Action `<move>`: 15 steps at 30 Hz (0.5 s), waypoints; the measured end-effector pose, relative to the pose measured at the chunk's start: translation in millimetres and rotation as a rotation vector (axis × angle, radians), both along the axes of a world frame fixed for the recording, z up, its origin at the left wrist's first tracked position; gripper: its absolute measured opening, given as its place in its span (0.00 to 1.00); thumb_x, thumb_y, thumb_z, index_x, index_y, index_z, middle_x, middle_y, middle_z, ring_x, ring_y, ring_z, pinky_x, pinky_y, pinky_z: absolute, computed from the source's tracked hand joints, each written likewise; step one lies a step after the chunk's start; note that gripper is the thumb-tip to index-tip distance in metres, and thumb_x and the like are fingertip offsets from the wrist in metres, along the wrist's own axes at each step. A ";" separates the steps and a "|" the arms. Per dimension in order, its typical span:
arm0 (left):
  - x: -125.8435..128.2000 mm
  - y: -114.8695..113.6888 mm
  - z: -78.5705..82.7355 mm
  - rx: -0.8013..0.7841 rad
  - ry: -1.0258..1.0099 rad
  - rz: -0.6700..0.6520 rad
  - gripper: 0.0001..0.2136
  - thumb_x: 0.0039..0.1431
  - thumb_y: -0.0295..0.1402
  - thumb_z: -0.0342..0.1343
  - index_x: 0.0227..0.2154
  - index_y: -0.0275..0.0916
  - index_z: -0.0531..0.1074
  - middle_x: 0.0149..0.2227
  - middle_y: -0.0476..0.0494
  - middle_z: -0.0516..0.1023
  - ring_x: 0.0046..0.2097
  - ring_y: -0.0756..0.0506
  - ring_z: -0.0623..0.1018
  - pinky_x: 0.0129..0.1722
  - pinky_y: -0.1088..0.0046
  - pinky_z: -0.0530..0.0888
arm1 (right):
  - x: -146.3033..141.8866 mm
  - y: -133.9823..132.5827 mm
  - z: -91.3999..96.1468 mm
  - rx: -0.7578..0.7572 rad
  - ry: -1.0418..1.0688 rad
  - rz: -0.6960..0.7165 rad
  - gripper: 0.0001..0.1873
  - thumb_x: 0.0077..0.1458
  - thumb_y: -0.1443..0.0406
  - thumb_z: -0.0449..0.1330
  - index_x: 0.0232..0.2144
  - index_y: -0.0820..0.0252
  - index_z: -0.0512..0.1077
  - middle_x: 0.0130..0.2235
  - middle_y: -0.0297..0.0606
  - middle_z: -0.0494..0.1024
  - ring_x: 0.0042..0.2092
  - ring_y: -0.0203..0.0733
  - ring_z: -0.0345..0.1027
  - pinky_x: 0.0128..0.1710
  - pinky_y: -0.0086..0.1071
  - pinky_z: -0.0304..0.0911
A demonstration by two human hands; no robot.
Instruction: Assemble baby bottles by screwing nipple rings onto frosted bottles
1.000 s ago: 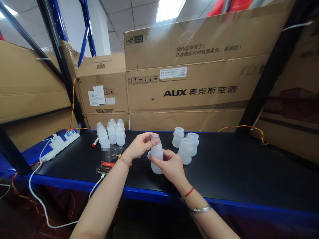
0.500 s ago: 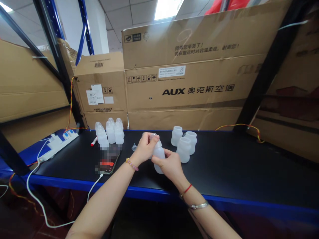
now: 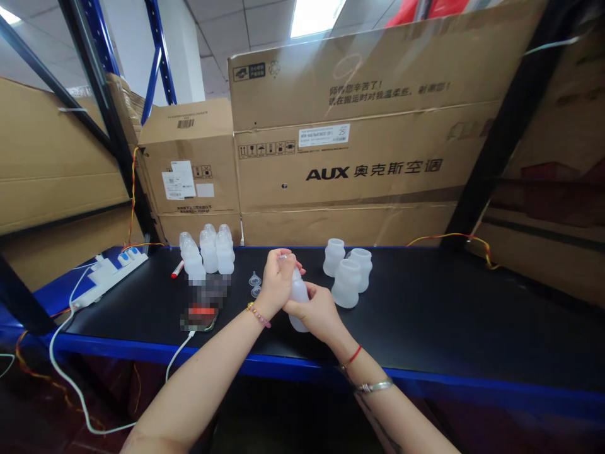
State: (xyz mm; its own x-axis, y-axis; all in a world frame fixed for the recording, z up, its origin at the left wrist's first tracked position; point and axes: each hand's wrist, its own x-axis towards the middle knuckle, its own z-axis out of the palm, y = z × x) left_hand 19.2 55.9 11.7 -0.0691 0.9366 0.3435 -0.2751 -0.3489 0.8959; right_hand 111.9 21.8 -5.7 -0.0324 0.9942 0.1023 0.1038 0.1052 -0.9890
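Observation:
A translucent white baby bottle stands roughly upright between my hands, above the front part of the black tabletop. My left hand is wrapped around the bottle's top, hiding most of it. Lower down, my right hand grips the bottle's body. To the left of my left hand lie two small clear bottle nipples. Three open bottles without tops, the nearest a wavy-sided bottle, stand to the right of my hands. Several capped baby bottles are grouped at the back left.
A phone on a white cable lies at the left front, partly blurred. Behind the capped bottles is a red and white marker. A power strip runs along the left end. Large cardboard boxes wall off the back.
My left hand has turned and closed further over the bottle's top. A second nipple shows beside my left wrist, where the hand covered it before. The right hand keeps its grip.

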 end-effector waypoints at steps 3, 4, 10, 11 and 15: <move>-1.0 0.6 0.6 -0.022 -0.009 -0.045 0.20 0.52 0.47 0.58 0.39 0.38 0.64 0.27 0.50 0.70 0.27 0.50 0.75 0.29 0.72 0.72 | 0.9 -1.9 1.2 -0.003 -0.025 -0.011 0.11 0.28 0.65 0.64 0.21 0.64 0.70 0.20 0.30 0.68 0.24 0.33 0.57 0.23 0.28 0.52; -1.3 0.4 1.3 -0.027 -0.018 -0.067 0.19 0.52 0.47 0.58 0.38 0.38 0.64 0.26 0.51 0.70 0.26 0.50 0.74 0.28 0.72 0.71 | 1.2 -2.3 1.4 0.002 -0.040 -0.015 0.11 0.29 0.66 0.63 0.21 0.64 0.71 0.20 0.31 0.68 0.24 0.33 0.57 0.22 0.27 0.52; -2.2 -2.4 8.6 -0.014 -0.033 -0.034 0.17 0.52 0.45 0.59 0.36 0.38 0.63 0.26 0.51 0.71 0.26 0.50 0.74 0.27 0.74 0.71 | 2.2 0.6 -1.4 0.049 -0.081 -0.021 0.10 0.30 0.66 0.63 0.22 0.64 0.71 0.21 0.31 0.69 0.24 0.34 0.57 0.22 0.27 0.51; -2.2 -2.6 9.6 -0.024 -0.041 -0.032 0.17 0.52 0.44 0.59 0.36 0.38 0.63 0.25 0.51 0.71 0.26 0.50 0.74 0.27 0.74 0.71 | 2.3 1.3 -1.9 0.051 -0.082 -0.015 0.10 0.30 0.66 0.63 0.22 0.64 0.71 0.21 0.31 0.69 0.24 0.34 0.57 0.22 0.27 0.51; -0.5 -4.6 12.2 -0.020 -0.020 -0.008 0.14 0.54 0.43 0.57 0.35 0.38 0.63 0.25 0.51 0.71 0.26 0.50 0.75 0.27 0.74 0.71 | 2.6 1.4 -1.4 0.069 -0.081 -0.006 0.11 0.30 0.66 0.63 0.23 0.64 0.71 0.22 0.32 0.70 0.24 0.34 0.58 0.23 0.27 0.52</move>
State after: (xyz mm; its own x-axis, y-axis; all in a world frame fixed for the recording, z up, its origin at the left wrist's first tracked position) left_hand 18.7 51.2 23.9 -0.0684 0.9438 0.3233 -0.2953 -0.3287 0.8971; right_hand 114.5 23.2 -7.1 -0.0377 0.9851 0.1679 0.1839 0.1720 -0.9678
